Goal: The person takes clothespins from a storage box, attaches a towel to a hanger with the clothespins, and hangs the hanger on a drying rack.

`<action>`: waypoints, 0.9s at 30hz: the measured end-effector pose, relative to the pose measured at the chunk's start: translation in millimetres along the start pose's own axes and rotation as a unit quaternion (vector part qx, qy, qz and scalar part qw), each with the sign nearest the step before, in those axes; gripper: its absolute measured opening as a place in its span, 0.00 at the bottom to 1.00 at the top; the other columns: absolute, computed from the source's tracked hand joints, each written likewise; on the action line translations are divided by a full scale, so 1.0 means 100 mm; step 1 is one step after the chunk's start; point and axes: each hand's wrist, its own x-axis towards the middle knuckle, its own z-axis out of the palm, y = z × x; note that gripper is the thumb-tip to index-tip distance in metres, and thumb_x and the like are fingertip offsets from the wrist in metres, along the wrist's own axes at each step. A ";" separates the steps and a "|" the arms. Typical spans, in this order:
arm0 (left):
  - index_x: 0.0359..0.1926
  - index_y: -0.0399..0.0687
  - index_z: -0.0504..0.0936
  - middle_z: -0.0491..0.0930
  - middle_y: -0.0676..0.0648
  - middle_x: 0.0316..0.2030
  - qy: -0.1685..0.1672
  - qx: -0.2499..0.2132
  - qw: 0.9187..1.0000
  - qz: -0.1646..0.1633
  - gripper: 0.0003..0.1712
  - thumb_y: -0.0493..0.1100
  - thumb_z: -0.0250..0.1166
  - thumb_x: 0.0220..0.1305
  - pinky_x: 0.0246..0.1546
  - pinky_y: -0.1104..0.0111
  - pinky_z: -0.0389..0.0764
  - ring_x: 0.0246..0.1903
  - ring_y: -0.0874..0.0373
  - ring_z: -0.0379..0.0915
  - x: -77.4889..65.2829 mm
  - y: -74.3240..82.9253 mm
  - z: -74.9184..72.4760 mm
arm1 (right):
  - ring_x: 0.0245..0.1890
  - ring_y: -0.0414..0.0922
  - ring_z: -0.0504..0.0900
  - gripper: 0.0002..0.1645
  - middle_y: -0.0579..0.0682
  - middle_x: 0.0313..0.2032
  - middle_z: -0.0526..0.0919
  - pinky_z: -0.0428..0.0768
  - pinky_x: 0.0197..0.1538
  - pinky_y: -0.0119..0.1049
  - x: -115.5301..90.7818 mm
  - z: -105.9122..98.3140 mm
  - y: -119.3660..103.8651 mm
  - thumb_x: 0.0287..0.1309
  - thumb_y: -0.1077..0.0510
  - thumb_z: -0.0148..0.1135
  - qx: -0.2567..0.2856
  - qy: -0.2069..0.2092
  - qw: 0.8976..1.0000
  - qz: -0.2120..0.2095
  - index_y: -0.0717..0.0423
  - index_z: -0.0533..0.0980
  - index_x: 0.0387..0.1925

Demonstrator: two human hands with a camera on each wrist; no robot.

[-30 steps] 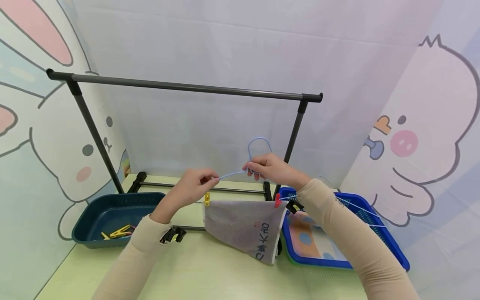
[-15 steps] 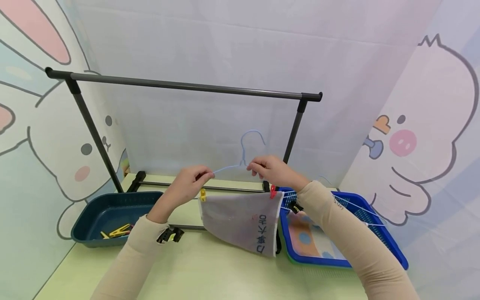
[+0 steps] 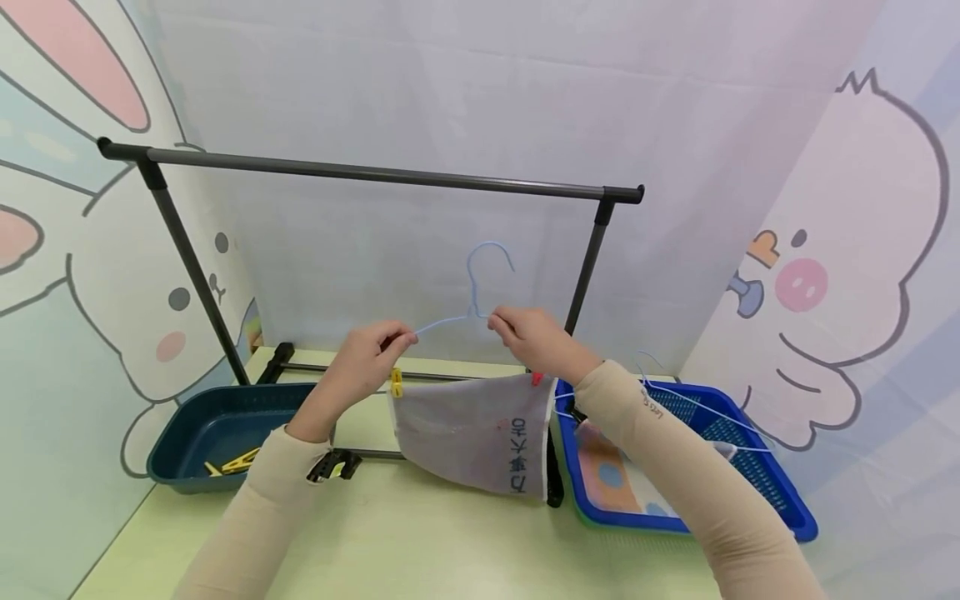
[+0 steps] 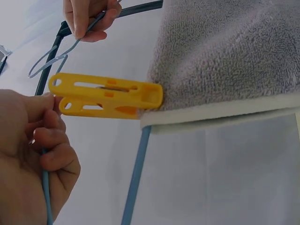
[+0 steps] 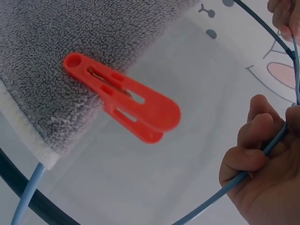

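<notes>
The hanger (image 3: 473, 311) stretches between the left hand (image 3: 367, 357) and right hand (image 3: 542, 340), each gripping one side. Below both hands hangs a towel (image 3: 465, 433), with a yellow clip (image 3: 397, 387) and a red clip (image 5: 152, 110).

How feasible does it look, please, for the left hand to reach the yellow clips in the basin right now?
Probably not yet: the left hand grips the hanger and would likely have to let go first. Otherwise the way seems free, as the yellow clips lie in the open-topped basin.
</notes>
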 end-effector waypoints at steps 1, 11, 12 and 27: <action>0.39 0.46 0.81 0.70 0.52 0.22 0.005 0.005 1.000 0.001 0.11 0.44 0.54 0.71 0.23 0.65 0.65 0.18 0.57 0.60 0.00 0.00 -0.02 | 0.23 0.43 0.71 0.18 0.45 0.27 0.76 0.74 0.38 0.39 0.02 0.01 -0.01 0.73 0.50 0.41 -0.004 0.004 1.000 0.001 0.54 0.76 0.43; 0.39 0.43 0.81 0.71 0.49 0.23 0.046 0.035 0.998 -0.003 0.12 0.44 0.54 0.71 0.22 0.64 0.65 0.18 0.56 0.61 0.01 0.02 -0.17 | 0.19 0.44 0.65 0.16 0.48 0.23 0.71 0.69 0.32 0.37 0.23 0.11 -0.09 0.74 0.52 0.39 -0.034 0.055 0.998 -0.023 0.53 0.71 0.35; 0.38 0.43 0.81 0.71 0.49 0.22 0.051 0.038 0.998 -0.003 0.12 0.44 0.54 0.71 0.21 0.65 0.64 0.18 0.56 0.61 0.01 0.02 -0.18 | 0.19 0.44 0.63 0.16 0.48 0.22 0.69 0.68 0.31 0.37 0.25 0.12 -0.10 0.74 0.52 0.39 -0.032 0.062 0.997 -0.027 0.53 0.70 0.34; 0.38 0.40 0.82 0.74 0.47 0.25 0.102 0.054 0.993 -0.016 0.14 0.44 0.54 0.71 0.21 0.65 0.64 0.19 0.54 0.62 0.01 0.05 -0.46 | 0.26 0.43 0.70 0.20 0.48 0.27 0.74 0.70 0.35 0.37 0.56 0.19 -0.33 0.74 0.51 0.39 -0.005 0.165 0.986 -0.031 0.57 0.75 0.41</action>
